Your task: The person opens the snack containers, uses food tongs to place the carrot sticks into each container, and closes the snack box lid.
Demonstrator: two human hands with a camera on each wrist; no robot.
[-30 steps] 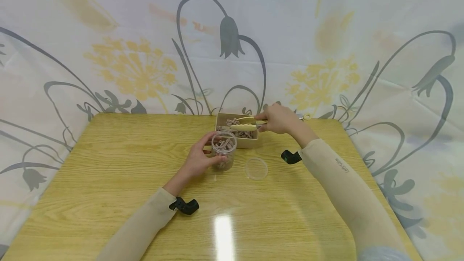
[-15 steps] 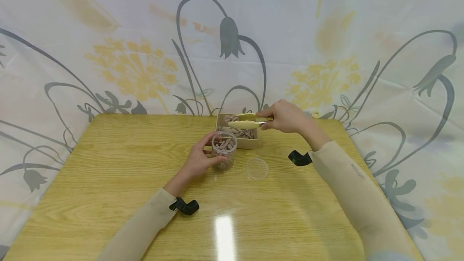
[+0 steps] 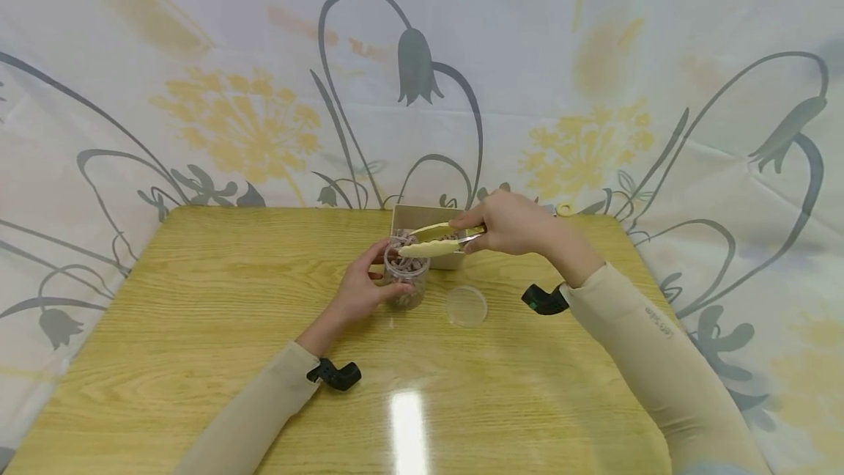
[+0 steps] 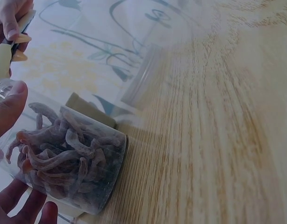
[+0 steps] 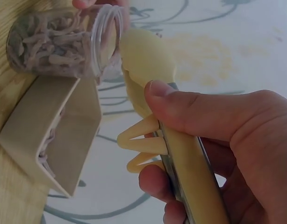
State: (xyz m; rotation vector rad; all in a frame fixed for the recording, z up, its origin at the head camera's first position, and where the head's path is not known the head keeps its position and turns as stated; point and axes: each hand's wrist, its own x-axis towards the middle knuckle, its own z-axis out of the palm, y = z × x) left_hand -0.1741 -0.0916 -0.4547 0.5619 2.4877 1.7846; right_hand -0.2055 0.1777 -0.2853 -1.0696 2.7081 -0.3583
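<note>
My left hand (image 3: pixel 361 286) is wrapped around a clear plastic jar (image 4: pixel 73 158), thumb on the near side and fingers behind. Curled greyish-brown dried strips (image 4: pixel 71 144) fill much of the jar, which stands upright on the table. My right hand (image 3: pixel 511 224) grips a pair of yellow-and-metal tongs (image 5: pixel 181 154). The tongs' scalloped tips (image 3: pixel 428 248) are at the jar's open mouth, with strips showing close by them. Just behind the jar is a beige rectangular box (image 5: pixel 31 121) with more of the same strips inside, partly covered by the tongs in the head view.
A clear round lid (image 3: pixel 467 306) lies on the wooden table (image 3: pixel 231 299), right of the jar. At the back edge, beyond my right hand, is a small yellow ring-shaped thing (image 3: pixel 563 210). A patterned cloth (image 3: pixel 264 57) hangs behind the table.
The tongs were over the box, lifted a little, then moved left and toward me to the jar's mouth. My left hand and the jar have stayed in place.
</note>
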